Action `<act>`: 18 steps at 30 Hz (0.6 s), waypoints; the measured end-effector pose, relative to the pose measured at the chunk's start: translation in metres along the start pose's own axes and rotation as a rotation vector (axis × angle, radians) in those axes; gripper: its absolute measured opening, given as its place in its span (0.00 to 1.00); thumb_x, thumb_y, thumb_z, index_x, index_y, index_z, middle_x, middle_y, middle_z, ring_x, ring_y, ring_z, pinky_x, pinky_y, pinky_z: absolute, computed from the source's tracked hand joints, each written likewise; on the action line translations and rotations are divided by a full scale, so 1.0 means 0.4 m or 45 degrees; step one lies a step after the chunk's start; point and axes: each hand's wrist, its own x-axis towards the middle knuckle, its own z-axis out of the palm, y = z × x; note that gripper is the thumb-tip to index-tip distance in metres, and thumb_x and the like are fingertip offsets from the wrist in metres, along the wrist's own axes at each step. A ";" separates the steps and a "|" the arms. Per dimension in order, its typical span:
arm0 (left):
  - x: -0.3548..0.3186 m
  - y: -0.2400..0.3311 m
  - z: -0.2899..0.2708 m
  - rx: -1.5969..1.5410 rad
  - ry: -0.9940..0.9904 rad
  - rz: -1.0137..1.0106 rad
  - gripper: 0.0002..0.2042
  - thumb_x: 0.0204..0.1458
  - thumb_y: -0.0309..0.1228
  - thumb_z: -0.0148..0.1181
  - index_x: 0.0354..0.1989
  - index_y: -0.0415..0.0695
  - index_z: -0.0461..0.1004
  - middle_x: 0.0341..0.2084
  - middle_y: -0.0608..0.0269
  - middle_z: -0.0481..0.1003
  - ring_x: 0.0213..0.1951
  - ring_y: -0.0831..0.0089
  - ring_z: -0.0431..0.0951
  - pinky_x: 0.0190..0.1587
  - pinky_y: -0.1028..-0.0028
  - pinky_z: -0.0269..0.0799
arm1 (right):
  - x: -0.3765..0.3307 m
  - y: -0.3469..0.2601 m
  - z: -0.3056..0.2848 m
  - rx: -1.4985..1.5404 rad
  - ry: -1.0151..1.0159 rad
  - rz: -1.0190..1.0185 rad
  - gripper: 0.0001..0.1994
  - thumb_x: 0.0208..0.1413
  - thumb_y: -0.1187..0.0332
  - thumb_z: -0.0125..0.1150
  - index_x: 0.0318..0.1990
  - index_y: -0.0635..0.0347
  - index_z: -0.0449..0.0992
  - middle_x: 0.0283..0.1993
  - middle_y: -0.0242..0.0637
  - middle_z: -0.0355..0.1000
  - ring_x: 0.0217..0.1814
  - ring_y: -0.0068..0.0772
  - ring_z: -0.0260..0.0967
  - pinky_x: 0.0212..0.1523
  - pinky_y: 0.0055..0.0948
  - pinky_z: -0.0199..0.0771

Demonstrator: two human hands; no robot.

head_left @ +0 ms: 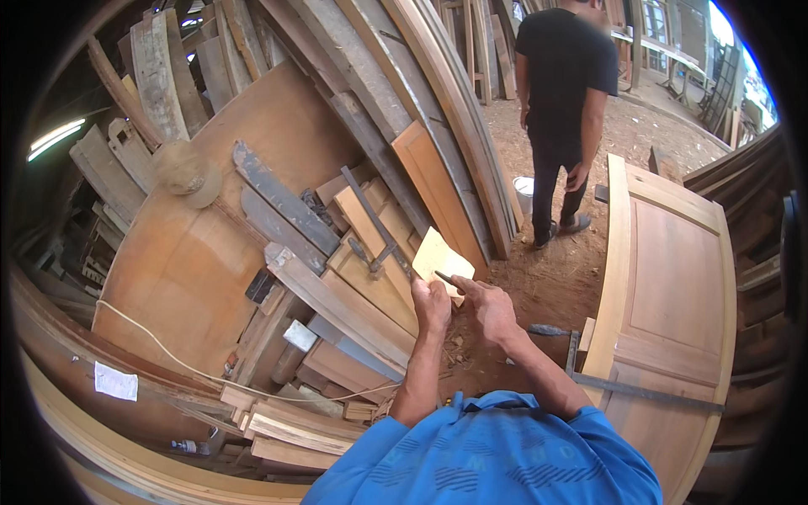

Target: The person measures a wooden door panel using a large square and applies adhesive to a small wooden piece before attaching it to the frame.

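My left hand (432,303) is closed on the lower left edge of a pale yellow sheet (439,254), perhaps paper or thin board. My right hand (488,307) is closed around a slim dark pen-like stick (443,276), whose front end lies over the sheet. Which kind of stick it is I cannot make out. Both hands are in front of my blue shirt, close together at the sheet's lower edge. The finger and thumb of the left hand hide part of that edge.
A panelled wooden door (673,269) stands at the right with a metal bar clamp (648,390) across it. Timber offcuts (328,278) and a large plywood sheet (168,286) fill the left. A person in black (566,84) stands ahead near a white bucket (523,189).
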 end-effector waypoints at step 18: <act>-0.032 -0.043 0.010 0.028 0.161 -0.093 0.11 0.61 0.20 0.41 0.50 0.37 0.65 0.37 0.60 0.74 0.31 0.77 0.73 0.30 0.77 0.71 | 0.018 0.004 0.015 -0.112 -0.054 -0.049 0.23 0.48 0.71 0.57 0.56 0.53 0.77 0.42 0.50 0.78 0.44 0.53 0.76 0.45 0.44 0.76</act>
